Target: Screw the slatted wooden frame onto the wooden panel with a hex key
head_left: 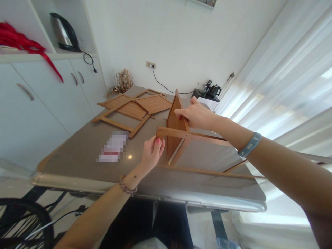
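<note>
A wooden frame point(207, 136) lies on its side on the table, its long rails running off to the right. Across its near end stands a flat wooden panel point(173, 133), upright between the rails. My left hand point(151, 151) is closed around the rounded end of the upper rail. With thumb on one face and fingers behind, my right hand point(199, 114) grips the panel's upper edge. Whether the panel is fastened to the frame cannot be made out. Small metal screws point(153, 117) lie on the table beyond the left hand.
More wooden frames and panels point(129, 109) lie stacked at the table's point(77, 155) far left. A blurred paper sheet point(112, 147) is nearer. Dried plants point(124, 80) stand by the wall. A coffee maker point(214, 90) sits behind, white curtains point(280, 69) hang right.
</note>
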Demonstrator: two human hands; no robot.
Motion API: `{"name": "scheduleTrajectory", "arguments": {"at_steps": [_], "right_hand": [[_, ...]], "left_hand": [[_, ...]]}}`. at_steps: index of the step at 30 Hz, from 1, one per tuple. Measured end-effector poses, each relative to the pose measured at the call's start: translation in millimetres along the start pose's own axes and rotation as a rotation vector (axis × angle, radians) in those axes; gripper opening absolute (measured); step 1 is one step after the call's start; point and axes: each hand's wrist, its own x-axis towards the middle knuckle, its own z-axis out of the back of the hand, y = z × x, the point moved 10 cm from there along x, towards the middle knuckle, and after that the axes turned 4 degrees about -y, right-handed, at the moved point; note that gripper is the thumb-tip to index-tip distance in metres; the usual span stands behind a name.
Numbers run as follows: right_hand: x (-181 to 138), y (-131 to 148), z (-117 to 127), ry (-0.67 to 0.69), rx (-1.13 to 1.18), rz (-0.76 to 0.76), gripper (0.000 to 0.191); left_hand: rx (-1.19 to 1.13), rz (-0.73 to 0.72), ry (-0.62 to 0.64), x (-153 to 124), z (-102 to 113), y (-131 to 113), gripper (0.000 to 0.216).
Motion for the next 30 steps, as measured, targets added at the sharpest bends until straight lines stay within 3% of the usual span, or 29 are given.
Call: {"name": "scheduleTrajectory", "arguments": {"at_steps": [11, 18, 22, 24, 27, 28, 30], "right_hand": [[-3, 5, 4, -0.062, -0.016, -0.028, 0.027], [-3, 6, 4, -0.051, -0.003, -0.045, 0.027], [-3, 6, 5, -0.063, -0.014, -0.058, 0.026], [-3, 6, 5, -0.067, -0.012, -0.063, 0.027], [-4, 6, 4, -0.059, -0.008, -0.072, 0.028], [-4, 5, 3, -0.057, -0.011, -0.076, 0.028], [-4, 5, 2, -0.057, -0.027, -0.078, 0.027]], "left_hand": [[0.045, -0.015, -0.05, -5, 4, 4, 0.054], [0.141, -0.066, 0.1, -3, 0, -12, 0.046], [0.205, -0.107, 0.159, 2, 5, -15, 0.031], [0.27, -0.224, 0.111, 8, 12, -32, 0.026], [0.409, -0.59, 0.025, 14, 10, -90, 0.039], [0.439, -0.677, 0.054, 17, 2, -108, 0.039], [0.592, -0.718, 0.281, 25, -31, -127, 0.032]]}}
